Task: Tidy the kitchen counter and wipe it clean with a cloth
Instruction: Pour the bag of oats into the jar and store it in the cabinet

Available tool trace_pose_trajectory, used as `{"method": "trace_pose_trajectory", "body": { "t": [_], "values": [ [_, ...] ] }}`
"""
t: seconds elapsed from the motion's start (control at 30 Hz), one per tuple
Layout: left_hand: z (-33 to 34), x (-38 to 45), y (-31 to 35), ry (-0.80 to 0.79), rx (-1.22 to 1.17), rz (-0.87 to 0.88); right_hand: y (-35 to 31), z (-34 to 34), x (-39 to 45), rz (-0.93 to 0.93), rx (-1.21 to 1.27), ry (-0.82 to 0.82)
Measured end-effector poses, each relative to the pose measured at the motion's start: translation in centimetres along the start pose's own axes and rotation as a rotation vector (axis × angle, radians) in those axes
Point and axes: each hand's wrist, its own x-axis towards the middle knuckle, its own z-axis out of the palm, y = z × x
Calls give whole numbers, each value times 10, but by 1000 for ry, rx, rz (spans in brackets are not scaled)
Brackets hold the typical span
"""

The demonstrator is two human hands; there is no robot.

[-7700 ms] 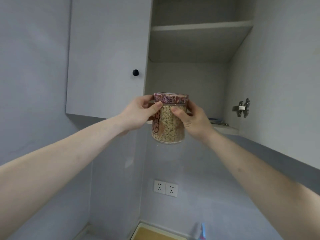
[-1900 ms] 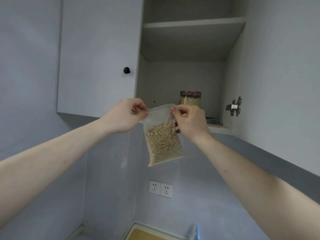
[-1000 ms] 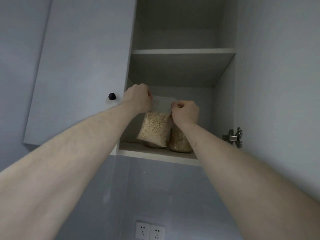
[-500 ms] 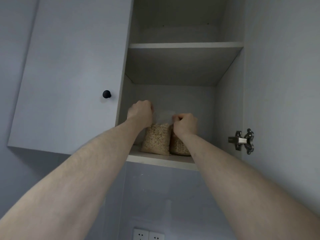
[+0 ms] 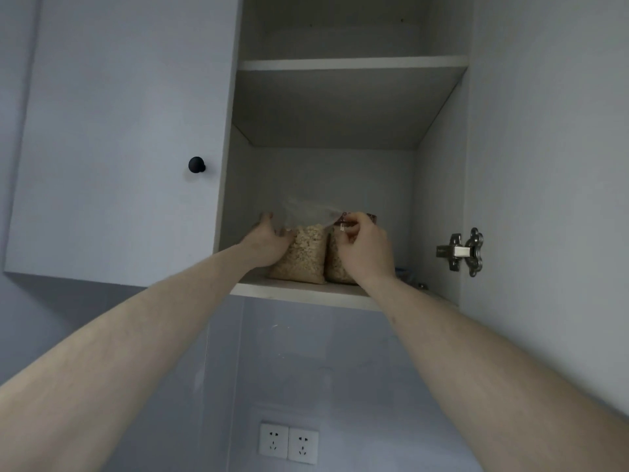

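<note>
A clear zip bag of oats (image 5: 306, 253) stands upright on the lower shelf (image 5: 306, 294) of the open wall cupboard. Right beside it is a glass jar of oats (image 5: 335, 267) with a patterned lid, mostly hidden behind my right hand. My left hand (image 5: 269, 243) grips the bag's left side, thumb up by the crumpled top. My right hand (image 5: 364, 250) pinches the bag's top right corner at the zip.
The upper shelf (image 5: 350, 63) juts out above my hands. The closed left door has a black knob (image 5: 196, 164). The open right door (image 5: 544, 165) carries a metal hinge (image 5: 461, 252). Some small items (image 5: 405, 271) lie at the shelf's right end. Two wall sockets (image 5: 288, 444) sit below.
The bag went from the air onto the lower shelf beside the jar. In the last half second my left hand slid from the bag's top to its side.
</note>
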Motion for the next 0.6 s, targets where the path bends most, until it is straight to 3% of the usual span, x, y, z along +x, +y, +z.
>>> {"method": "trace_pose_trajectory", "body": {
  "t": [0.17, 0.33, 0.6],
  "values": [
    [13, -6, -13, -85, 105, -40, 3, -4, -9, -17, -186, -119],
    [21, -14, -14, -34, 84, -20, 0, -7, -14, -134, -356, -140],
    [20, -25, -14, 107, 77, 100, 0, -8, -21, -87, -400, -170]
  ]
}}
